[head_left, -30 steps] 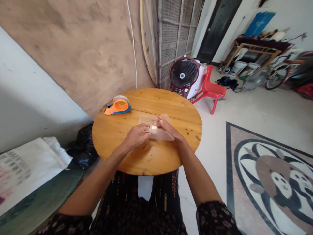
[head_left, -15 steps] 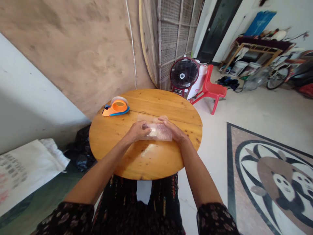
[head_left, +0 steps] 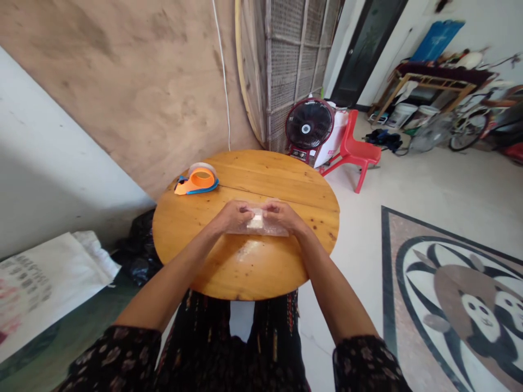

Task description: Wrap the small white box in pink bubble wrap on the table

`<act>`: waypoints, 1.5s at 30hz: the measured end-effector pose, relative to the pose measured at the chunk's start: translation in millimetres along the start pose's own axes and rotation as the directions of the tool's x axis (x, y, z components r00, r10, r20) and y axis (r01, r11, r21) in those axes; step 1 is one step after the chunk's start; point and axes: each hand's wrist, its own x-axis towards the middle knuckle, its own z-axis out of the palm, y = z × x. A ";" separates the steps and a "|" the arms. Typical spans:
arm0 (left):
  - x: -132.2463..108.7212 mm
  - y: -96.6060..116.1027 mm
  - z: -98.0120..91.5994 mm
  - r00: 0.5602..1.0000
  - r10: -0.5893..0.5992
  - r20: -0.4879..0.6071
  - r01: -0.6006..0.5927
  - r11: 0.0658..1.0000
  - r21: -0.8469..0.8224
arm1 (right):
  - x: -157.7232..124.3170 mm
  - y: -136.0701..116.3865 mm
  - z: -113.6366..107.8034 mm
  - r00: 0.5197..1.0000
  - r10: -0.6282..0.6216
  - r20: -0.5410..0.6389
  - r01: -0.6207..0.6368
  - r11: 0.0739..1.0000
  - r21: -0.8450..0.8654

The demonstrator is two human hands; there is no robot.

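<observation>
A clear plastic bag with a small white item inside lies on the round wooden table. My left hand grips the bag's left top edge with curled fingers. My right hand pinches the bag's right top edge. Both hands sit close together over the middle of the table. An orange and blue tape dispenser rests at the table's far left, apart from my hands.
A black floor fan and a red plastic chair stand beyond the table. A woven screen leans on the wall behind. White sacks and a black bag lie to the left.
The bag's far part has come up from the table and its flat far flap no longer shows. My hands have closed in on its upper edge, nearer each other.
</observation>
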 end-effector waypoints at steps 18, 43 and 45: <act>-0.4 3.9 -4.7 0.999 0.013 0.030 -0.012 1.000 -0.021 | -19.6 -22.5 21.4 0.943 -0.306 0.132 0.290 0.559 -0.777; -67.8 -4.8 -27.7 0.789 -0.589 0.172 0.588 0.645 -0.488 | -13.2 -33.5 19.4 0.943 -0.230 0.242 0.332 0.588 -0.737; -63.1 -3.9 -21.4 0.794 -0.591 0.142 0.565 0.631 -0.532 | -12.6 -35.0 19.5 0.945 -0.215 0.246 0.327 0.586 -0.742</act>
